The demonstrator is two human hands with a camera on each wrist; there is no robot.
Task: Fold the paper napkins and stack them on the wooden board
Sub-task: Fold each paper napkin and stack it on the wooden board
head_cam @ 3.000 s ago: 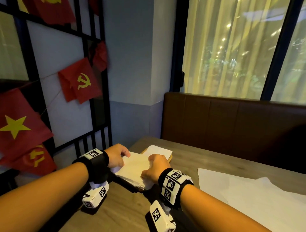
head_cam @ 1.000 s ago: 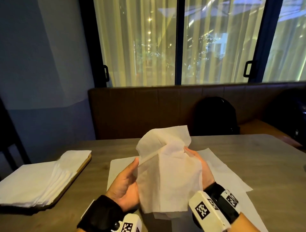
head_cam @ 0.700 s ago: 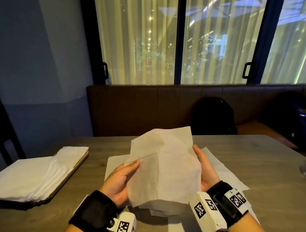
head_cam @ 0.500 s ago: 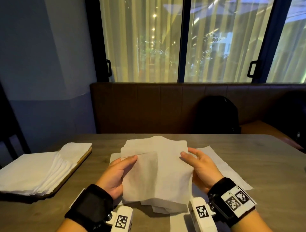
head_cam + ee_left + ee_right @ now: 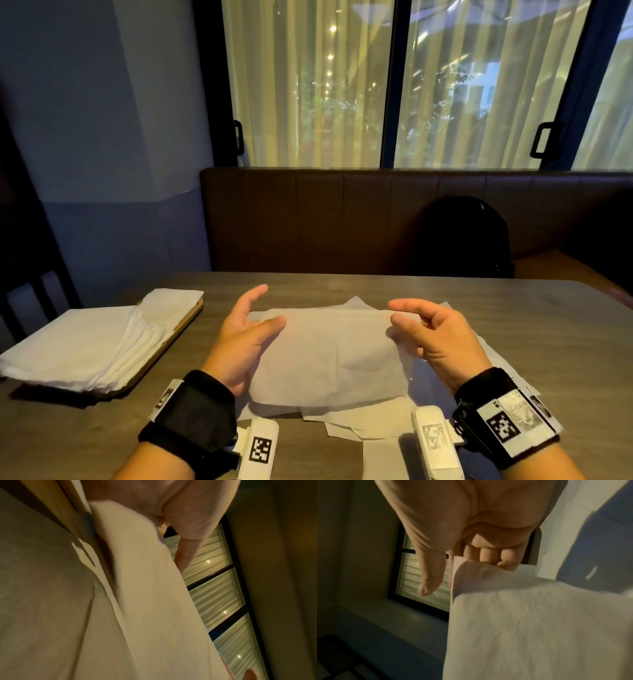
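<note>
Whereas half a second ago the napkin (image 5: pixel 329 356) was raised and tilted toward the person, it now lies low and nearly flat over the loose sheets (image 5: pixel 359 419) on the table (image 5: pixel 513 329), already doubled, with its folded edge on the far side. The left hand (image 5: pixel 239 337) has its thumb on the napkin's left edge and its fingers extended upward, so the hold looks light. The right hand (image 5: pixel 435 337) pinches the far right corner between thumb and forefinger; the remaining fingers are loosely curled. Head view has also tilted down toward the table since then. Judgement: the first fold is made and the napkin is being set down for creasing or a second fold. The board (image 5: pixel 178 330), at far left, carries the stack (image 5: pixel 89 342) of finished napkins, well apart from both hands.
</note>
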